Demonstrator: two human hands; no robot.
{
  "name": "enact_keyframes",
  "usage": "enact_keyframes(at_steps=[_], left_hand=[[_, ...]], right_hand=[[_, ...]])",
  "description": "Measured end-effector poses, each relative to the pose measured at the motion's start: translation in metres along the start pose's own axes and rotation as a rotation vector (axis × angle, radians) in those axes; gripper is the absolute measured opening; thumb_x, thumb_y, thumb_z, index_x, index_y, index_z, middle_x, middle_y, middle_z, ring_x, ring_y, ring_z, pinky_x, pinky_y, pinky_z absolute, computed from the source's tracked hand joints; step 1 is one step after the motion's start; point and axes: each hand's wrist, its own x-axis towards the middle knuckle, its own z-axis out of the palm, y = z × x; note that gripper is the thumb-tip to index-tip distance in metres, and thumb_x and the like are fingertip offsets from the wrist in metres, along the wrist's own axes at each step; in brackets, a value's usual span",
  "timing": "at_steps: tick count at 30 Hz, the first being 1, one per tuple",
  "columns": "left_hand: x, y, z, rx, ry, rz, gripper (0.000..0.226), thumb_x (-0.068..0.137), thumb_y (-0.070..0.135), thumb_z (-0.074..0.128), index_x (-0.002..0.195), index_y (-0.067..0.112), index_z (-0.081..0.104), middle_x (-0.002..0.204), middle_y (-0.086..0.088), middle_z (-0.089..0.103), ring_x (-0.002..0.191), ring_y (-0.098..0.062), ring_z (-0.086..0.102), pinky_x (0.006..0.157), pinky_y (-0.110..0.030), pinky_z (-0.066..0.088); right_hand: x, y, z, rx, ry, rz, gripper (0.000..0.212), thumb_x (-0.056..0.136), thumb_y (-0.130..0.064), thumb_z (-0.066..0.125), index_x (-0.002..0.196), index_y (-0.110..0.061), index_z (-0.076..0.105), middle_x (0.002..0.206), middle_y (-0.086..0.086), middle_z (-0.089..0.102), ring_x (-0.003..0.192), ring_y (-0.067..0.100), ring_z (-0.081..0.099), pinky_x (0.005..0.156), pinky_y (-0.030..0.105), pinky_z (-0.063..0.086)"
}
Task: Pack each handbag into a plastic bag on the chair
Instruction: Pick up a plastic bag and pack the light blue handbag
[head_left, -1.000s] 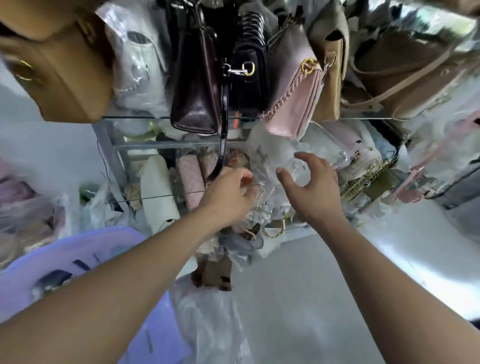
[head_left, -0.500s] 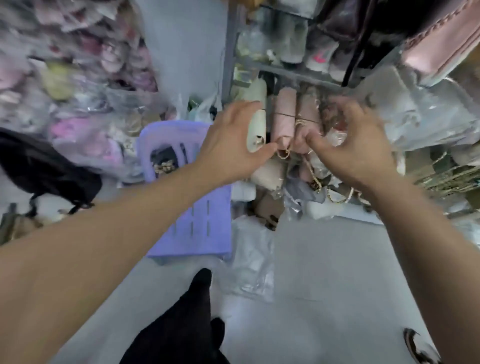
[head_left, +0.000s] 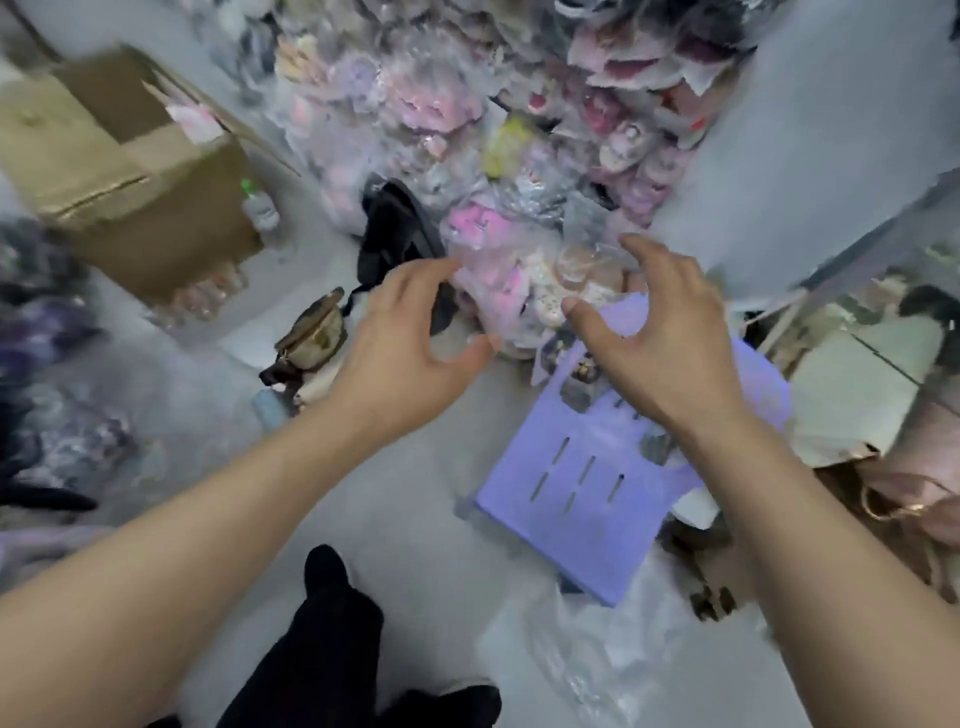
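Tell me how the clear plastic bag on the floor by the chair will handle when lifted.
Probably floppy: the plastic bag lies crumpled on the floor. Likely light, being thin and see-through. Its glossy film may slip.

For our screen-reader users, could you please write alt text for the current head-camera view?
A person's left hand and right hand, fingers spread, reach forward by a lilac plastic chair. Beyond lies a heap of plastic-wrapped goods, with a cardboard box at left.
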Motion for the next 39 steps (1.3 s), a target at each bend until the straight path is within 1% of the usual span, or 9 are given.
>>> enact_keyframes(at_steps=[4,8,14,18,22,27,29,33,39], left_hand=[[0.002,-0.098,-0.04,0.01,0.09,-0.209,0.068,0.084,0.05,0.072,0.144,0.032,0.044,0.144,0.009,0.042,0.135,-0.012,0.038,0.113,-0.036,0.036],[0.005,-0.192,-0.063,-0.003,0.113,-0.416,0.063,0.088,0.042,0.069,0.144,0.031,0.041,0.135,0.015,0.039,0.133,-0.011,0.036,0.104,-0.024,0.03],[0.021,-0.319,-0.076,0.017,0.086,-0.746,0.079,0.085,0.044,0.068,0.151,0.024,0.03,0.153,-0.006,0.038,0.14,-0.028,0.037,0.114,-0.042,0.035],[0.027,-0.387,-0.069,0.011,0.128,-0.919,0.078,0.087,0.041,0.065,0.153,0.021,0.029,0.154,-0.01,0.036,0.141,-0.032,0.036,0.115,-0.044,0.034],[0.017,-0.449,-0.032,0.011,0.165,-1.055,0.078,0.087,0.041,0.064,0.154,0.024,0.028,0.154,-0.009,0.035,0.141,-0.03,0.034,0.114,-0.04,0.031],[-0.002,-0.548,0.059,-0.026,0.213,-1.169,0.081,0.085,0.041,0.067,0.153,0.022,0.028,0.152,-0.01,0.036,0.14,-0.03,0.036,0.114,-0.041,0.034],[-0.008,-0.587,0.097,-0.047,0.202,-1.218,0.084,0.085,0.04,0.069,0.154,0.021,0.026,0.152,-0.011,0.036,0.139,-0.031,0.036,0.113,-0.042,0.036],[-0.018,-0.654,0.162,-0.102,0.157,-1.297,0.093,0.084,0.044,0.07,0.156,0.022,0.016,0.155,-0.008,0.029,0.141,-0.03,0.033,0.11,-0.042,0.038],[-0.02,-0.734,0.224,-0.183,0.131,-1.314,0.117,0.071,0.055,0.079,0.158,0.025,0.005,0.157,-0.005,0.023,0.141,-0.029,0.032,0.106,-0.044,0.043]], right_hand=[[0.039,-0.06,0.095,0.048,-0.124,-0.077,0.075,0.087,-0.059,0.065,0.151,-0.026,0.046,0.146,0.006,0.052,0.135,0.031,0.047,0.113,0.042,0.038],[0.065,-0.109,0.191,0.066,-0.245,-0.092,0.075,0.084,-0.065,0.061,0.149,-0.032,0.044,0.141,0.001,0.055,0.133,0.029,0.048,0.112,0.045,0.039],[0.096,-0.171,0.301,0.107,-0.401,-0.097,0.076,0.087,-0.056,0.07,0.153,-0.032,0.04,0.146,0.0,0.051,0.136,0.024,0.044,0.113,0.036,0.034],[0.117,-0.195,0.37,0.15,-0.506,-0.131,0.075,0.087,-0.054,0.069,0.153,-0.034,0.039,0.144,-0.001,0.051,0.135,0.021,0.045,0.11,0.032,0.036],[0.12,-0.198,0.464,0.202,-0.603,-0.173,0.07,0.088,-0.053,0.07,0.149,-0.038,0.04,0.135,-0.008,0.052,0.132,0.016,0.048,0.106,0.033,0.041],[0.084,-0.171,0.628,0.255,-0.744,-0.265,0.076,0.087,-0.048,0.072,0.152,-0.032,0.038,0.144,-0.005,0.054,0.131,0.014,0.052,0.106,0.035,0.046],[0.066,-0.155,0.688,0.218,-0.816,-0.323,0.078,0.087,-0.047,0.072,0.154,-0.03,0.036,0.143,-0.002,0.056,0.13,0.018,0.053,0.101,0.033,0.045],[0.044,-0.126,0.783,0.067,-0.933,-0.394,0.08,0.088,-0.047,0.07,0.156,-0.03,0.031,0.143,0.008,0.053,0.129,0.03,0.054,0.1,0.041,0.046],[0.03,-0.106,0.887,-0.012,-0.964,-0.321,0.085,0.09,-0.044,0.069,0.16,-0.028,0.022,0.152,0.015,0.039,0.136,0.034,0.046,0.107,0.036,0.039]])
